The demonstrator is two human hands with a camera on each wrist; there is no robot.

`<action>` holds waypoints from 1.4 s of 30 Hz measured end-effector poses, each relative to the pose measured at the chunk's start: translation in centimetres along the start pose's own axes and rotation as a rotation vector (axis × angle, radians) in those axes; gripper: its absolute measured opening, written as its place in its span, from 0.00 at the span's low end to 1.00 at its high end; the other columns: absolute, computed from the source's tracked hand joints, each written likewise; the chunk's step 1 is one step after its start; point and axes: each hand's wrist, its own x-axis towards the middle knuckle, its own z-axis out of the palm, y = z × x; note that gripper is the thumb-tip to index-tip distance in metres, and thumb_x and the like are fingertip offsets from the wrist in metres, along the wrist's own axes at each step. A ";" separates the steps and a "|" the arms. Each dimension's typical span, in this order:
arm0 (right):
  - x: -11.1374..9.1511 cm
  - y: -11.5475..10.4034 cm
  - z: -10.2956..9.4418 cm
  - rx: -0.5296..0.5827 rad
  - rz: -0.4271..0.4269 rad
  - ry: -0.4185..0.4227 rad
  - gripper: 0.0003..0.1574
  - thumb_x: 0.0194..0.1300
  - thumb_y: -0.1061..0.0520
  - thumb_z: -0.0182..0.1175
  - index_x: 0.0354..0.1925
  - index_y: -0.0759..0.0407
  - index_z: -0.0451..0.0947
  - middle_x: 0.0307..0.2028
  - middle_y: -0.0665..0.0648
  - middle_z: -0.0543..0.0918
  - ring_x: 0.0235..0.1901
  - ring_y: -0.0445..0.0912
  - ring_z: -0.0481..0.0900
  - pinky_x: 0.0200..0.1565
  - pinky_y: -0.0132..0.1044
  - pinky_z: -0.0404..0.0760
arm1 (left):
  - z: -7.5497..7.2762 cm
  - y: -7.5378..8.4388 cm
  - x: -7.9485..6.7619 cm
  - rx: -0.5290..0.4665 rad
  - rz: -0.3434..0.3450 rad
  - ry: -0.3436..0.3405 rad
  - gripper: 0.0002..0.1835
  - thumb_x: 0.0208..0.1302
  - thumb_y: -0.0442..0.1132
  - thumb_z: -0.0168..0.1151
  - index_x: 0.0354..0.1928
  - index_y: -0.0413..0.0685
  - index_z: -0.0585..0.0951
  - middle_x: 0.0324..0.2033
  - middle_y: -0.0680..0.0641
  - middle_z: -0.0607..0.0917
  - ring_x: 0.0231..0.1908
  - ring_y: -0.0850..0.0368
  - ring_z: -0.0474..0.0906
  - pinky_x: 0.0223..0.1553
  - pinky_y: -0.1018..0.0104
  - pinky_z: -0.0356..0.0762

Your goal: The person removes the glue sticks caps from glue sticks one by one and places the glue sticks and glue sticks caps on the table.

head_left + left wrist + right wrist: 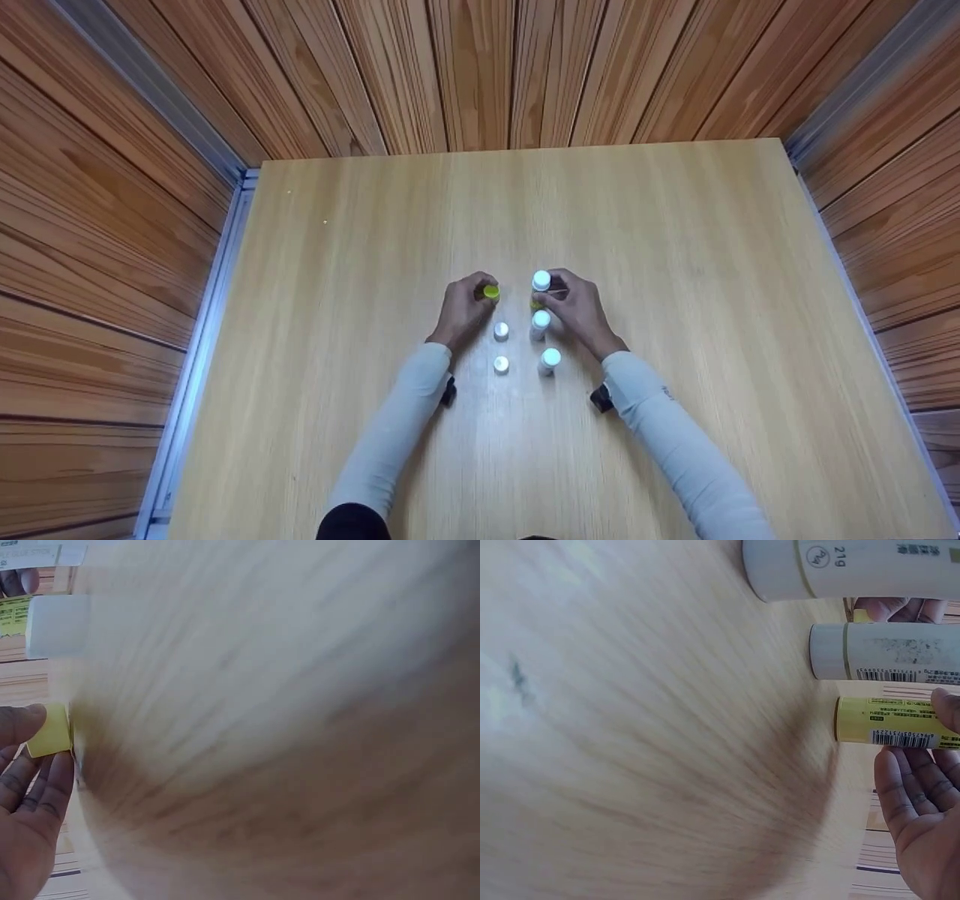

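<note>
My left hand [459,311] pinches a yellow cap [491,291] between thumb and fingers, at or just over the tabletop; the left wrist view shows the same cap [51,731] from the side. Across from it, my right hand [576,304] grips a yellow-labelled glue stick [892,722] that stands upright, its top white and uncapped. Two white glue sticks [540,324] [550,361] stand in a column nearer to me, also without caps. Opposite them, two white caps [501,331] [501,365] sit on the table below my left hand.
The wooden table [360,247] extends around both hands. Wood-panelled walls [480,75] rise at the back and both sides, with metal rails [217,277] along the table's side edges.
</note>
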 end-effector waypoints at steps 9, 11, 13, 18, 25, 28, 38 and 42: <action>0.0 0.0 -0.2 -0.012 0.070 -0.058 0.24 0.61 0.55 0.67 0.53 0.57 0.73 0.48 0.55 0.81 0.48 0.47 0.80 0.50 0.39 0.78 | 0.1 -0.5 -0.3 0.051 0.007 -0.016 0.14 0.59 0.27 0.61 0.47 0.46 0.84 0.45 0.50 0.85 0.49 0.58 0.80 0.52 0.64 0.76; 0.0 0.0 -0.2 -0.008 0.085 -0.069 0.24 0.61 0.55 0.67 0.54 0.57 0.73 0.48 0.55 0.81 0.48 0.47 0.80 0.50 0.39 0.78 | 0.2 -0.4 -0.4 0.062 -0.004 -0.028 0.15 0.60 0.28 0.62 0.49 0.47 0.83 0.48 0.50 0.84 0.51 0.57 0.79 0.53 0.64 0.75; 0.0 0.1 -0.3 -0.005 0.094 -0.076 0.24 0.61 0.55 0.67 0.54 0.56 0.72 0.48 0.54 0.81 0.48 0.47 0.79 0.51 0.39 0.78 | 0.2 -0.3 -0.5 0.071 -0.020 -0.045 0.17 0.62 0.29 0.61 0.52 0.49 0.82 0.52 0.50 0.83 0.54 0.57 0.77 0.56 0.63 0.73; -0.2 0.3 -0.3 0.017 0.068 -0.086 0.27 0.61 0.59 0.66 0.57 0.58 0.70 0.51 0.57 0.80 0.52 0.49 0.78 0.53 0.40 0.77 | 0.0 -0.2 -0.9 0.053 -0.054 -0.091 0.23 0.65 0.29 0.58 0.61 0.55 0.77 0.62 0.52 0.75 0.63 0.56 0.68 0.63 0.61 0.65; -1.4 1.6 -0.5 0.100 -0.015 -0.103 0.32 0.60 0.74 0.53 0.63 0.63 0.65 0.58 0.62 0.75 0.58 0.55 0.73 0.58 0.47 0.73 | -0.4 -1.0 -2.3 -0.118 -0.090 -0.110 0.35 0.60 0.21 0.50 0.69 0.55 0.67 0.68 0.50 0.68 0.68 0.58 0.60 0.67 0.64 0.55; -1.7 2.3 -0.4 0.103 -0.016 -0.099 0.33 0.60 0.77 0.48 0.63 0.64 0.65 0.59 0.63 0.74 0.60 0.56 0.71 0.61 0.48 0.69 | -0.7 -1.1 -2.7 -0.163 -0.129 -0.115 0.37 0.60 0.22 0.50 0.71 0.56 0.64 0.68 0.50 0.68 0.68 0.58 0.60 0.67 0.63 0.56; -1.8 3.1 -0.4 0.069 0.010 -0.073 0.31 0.60 0.79 0.46 0.62 0.66 0.65 0.58 0.65 0.74 0.60 0.54 0.71 0.61 0.45 0.69 | -1.6 -1.6 -3.0 -0.009 -0.049 -0.115 0.27 0.69 0.32 0.51 0.68 0.59 0.68 0.70 0.51 0.63 0.70 0.58 0.55 0.69 0.61 0.51; -1.8 3.0 -0.5 0.019 -0.025 -0.031 0.30 0.60 0.77 0.48 0.61 0.67 0.66 0.57 0.65 0.74 0.59 0.55 0.72 0.61 0.46 0.70 | -2.0 -1.8 -3.1 0.041 -0.007 -0.093 0.25 0.70 0.36 0.52 0.68 0.57 0.69 0.69 0.50 0.65 0.70 0.57 0.55 0.69 0.60 0.50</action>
